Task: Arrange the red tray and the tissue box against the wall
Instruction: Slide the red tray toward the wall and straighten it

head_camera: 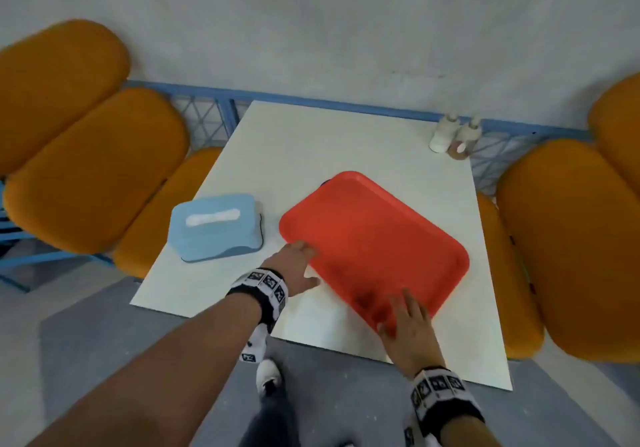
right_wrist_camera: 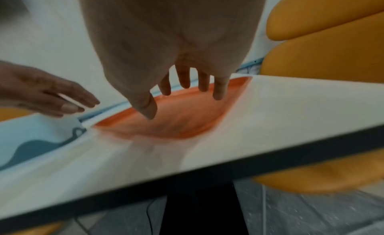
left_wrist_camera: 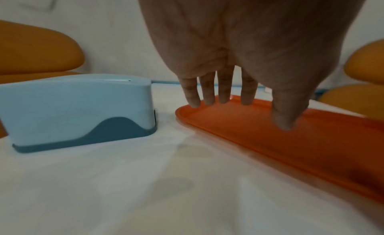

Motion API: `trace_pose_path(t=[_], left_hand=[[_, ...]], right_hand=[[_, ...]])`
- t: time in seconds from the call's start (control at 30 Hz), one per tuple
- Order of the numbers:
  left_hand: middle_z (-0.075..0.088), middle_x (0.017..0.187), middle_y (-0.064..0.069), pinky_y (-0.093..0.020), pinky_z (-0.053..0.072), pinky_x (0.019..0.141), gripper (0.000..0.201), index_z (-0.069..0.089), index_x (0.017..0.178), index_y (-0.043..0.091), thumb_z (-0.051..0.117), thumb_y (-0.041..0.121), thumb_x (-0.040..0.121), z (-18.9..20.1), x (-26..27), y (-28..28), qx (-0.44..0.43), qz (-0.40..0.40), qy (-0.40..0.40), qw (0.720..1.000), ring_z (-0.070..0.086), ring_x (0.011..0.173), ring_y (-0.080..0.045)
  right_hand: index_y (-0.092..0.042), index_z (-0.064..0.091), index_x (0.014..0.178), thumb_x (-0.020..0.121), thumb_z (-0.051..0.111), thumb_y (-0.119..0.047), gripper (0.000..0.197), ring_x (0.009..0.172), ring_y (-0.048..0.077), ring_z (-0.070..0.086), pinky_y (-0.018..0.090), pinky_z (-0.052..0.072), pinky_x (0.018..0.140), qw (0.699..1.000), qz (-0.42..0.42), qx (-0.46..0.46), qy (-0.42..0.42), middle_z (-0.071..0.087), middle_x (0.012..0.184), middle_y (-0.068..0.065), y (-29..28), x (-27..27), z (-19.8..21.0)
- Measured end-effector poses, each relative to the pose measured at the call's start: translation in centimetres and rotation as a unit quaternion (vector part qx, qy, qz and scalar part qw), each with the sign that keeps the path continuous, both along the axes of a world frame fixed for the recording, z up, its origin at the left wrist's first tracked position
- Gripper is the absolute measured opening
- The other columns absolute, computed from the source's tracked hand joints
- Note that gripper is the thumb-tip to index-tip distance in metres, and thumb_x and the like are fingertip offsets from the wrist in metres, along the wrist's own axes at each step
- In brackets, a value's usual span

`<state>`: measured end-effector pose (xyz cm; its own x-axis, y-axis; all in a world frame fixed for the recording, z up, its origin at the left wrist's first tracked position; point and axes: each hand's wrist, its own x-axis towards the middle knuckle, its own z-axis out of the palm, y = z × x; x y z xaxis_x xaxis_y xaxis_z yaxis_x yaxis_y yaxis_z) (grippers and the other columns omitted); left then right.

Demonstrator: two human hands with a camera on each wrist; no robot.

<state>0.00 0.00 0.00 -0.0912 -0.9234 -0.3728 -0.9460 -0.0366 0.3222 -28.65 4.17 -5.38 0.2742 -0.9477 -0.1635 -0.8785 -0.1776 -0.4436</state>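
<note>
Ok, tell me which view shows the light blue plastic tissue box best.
Head view: the light blue plastic tissue box shows whole from above, tissue slot included. The left wrist view gives only its side and dark base; the right wrist view shows a blurred corner.

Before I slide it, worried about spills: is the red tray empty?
Empty: the red tray shows bare plastic, with only fingertips at its edge.

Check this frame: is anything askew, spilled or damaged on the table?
The red tray lies diagonal to the table edges, mid-table, away from the wall. The tissue box also sits slightly turned, away from the wall. Nothing looks spilled or damaged.
</note>
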Motion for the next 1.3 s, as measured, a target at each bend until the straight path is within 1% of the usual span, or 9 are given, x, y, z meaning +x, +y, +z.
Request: trace_pose_path(t=[0.1,0.23,0.4,0.47,0.63,0.8,0.93,1.07,1.3], left_hand=[[0.021,0.158,-0.011,-0.051,0.036,0.112,0.083,0.026,0.149,0.025,0.067,0.049,0.082,-1.1,0.8,-2.3,0.047,-0.014,-0.055,0.997,0.026,0.142,-0.035],[0.006,0.162,-0.012,-0.056,0.03,0.115,0.101,0.018,0.151,0.027,0.075,0.052,0.071,-2.7,3.2,-5.9,0.089,-0.023,-0.088,0.992,0.012,0.147,-0.037],[0.016,0.16,-0.014,-0.055,0.029,0.116,0.094,0.02,0.151,0.025,0.068,0.058,0.077,-4.7,4.8,-9.1,0.114,-0.047,-0.091,0.988,0.01,0.147,-0.039],[0.013,0.161,-0.014,-0.055,0.027,0.117,0.094,0.019,0.151,0.026,0.067,0.059,0.077,-4.8,5.3,-10.7,0.121,-0.043,-0.086,0.988,0.008,0.147,-0.041],[0.012,0.161,-0.014,-0.059,0.026,0.117,0.093,0.02,0.151,0.025,0.067,0.056,0.078,-4.7,7.1,-16.3,0.134,-0.017,-0.077,0.988,0.006,0.147,-0.043],[0.016,0.158,-0.015,-0.059,0.03,0.115,0.086,0.022,0.149,0.02,0.065,0.05,0.081,-4.5,8.3,-20.0,0.136,0.017,-0.074,0.988,0.007,0.146,-0.045],[0.03,0.152,-0.013,-0.06,0.04,0.107,0.078,0.03,0.145,0.021,0.06,0.054,0.081,-4.9,9.0,-21.1,0.131,0.03,-0.094,0.986,0.023,0.141,-0.044],[0.041,0.139,-0.011,-0.055,0.05,0.096,0.06,0.042,0.134,0.019,0.06,0.048,0.084,-4.5,7.9,-20.2,0.128,0.053,-0.107,0.985,0.048,0.12,-0.04],[0.027,0.15,-0.011,-0.054,0.045,0.103,0.056,0.04,0.136,0.019,0.058,0.042,0.088,-5.0,6.8,-20.8,0.148,0.06,-0.108,0.981,0.044,0.125,-0.041]], right_hand=[[-0.029,0.044,0.138,0.083,0.058,-0.032,0.056,0.131,0.044,0.035,0.057,0.041,0.101,0.999,0.013,0.01,0.043,0.037,0.15,0.013,1.4,0.0,-2.3],[-0.037,0.05,0.133,0.083,0.039,-0.037,0.051,0.132,0.038,0.038,0.05,0.021,0.111,0.997,0.023,0.017,0.067,0.044,0.148,0.006,2.7,0.0,-4.5],[-0.039,0.043,0.138,0.085,0.04,-0.039,0.052,0.136,0.034,0.03,0.047,0.016,0.11,0.995,0.043,0.015,0.086,0.036,0.152,0.002,1.0,0.1,-4.3],[-0.04,0.044,0.137,0.087,0.038,-0.043,0.05,0.135,0.036,0.035,0.047,0.021,0.114,0.994,0.041,0.023,0.094,0.037,0.152,0.002,-0.8,0.6,-4.0],[-0.038,0.053,0.131,0.089,0.033,-0.041,0.047,0.13,0.039,0.041,0.055,0.036,0.106,0.994,0.033,0.039,0.101,0.045,0.147,0.007,-7.4,3.3,-3.1],[-0.035,0.057,0.128,0.088,0.028,-0.047,0.051,0.13,0.038,0.042,0.054,0.034,0.108,0.992,0.035,0.047,0.111,0.046,0.146,0.009,-13.5,5.4,-2.3],[-0.035,0.057,0.126,0.089,0.03,-0.047,0.047,0.128,0.037,0.044,0.053,0.035,0.107,0.992,0.056,0.047,0.103,0.049,0.143,0.009,-17.4,5.4,-2.1],[-0.027,0.057,0.127,0.089,0.053,-0.017,0.04,0.131,0.035,0.04,0.051,0.032,0.11,0.993,0.047,0.025,0.102,0.049,0.143,0.009,-22.7,4.1,-2.0],[-0.027,0.05,0.134,0.095,0.047,-0.023,0.039,0.134,0.03,0.033,0.044,0.035,0.109,0.991,0.035,0.063,0.111,0.036,0.152,0.005,-30.1,2.9,-1.4]])
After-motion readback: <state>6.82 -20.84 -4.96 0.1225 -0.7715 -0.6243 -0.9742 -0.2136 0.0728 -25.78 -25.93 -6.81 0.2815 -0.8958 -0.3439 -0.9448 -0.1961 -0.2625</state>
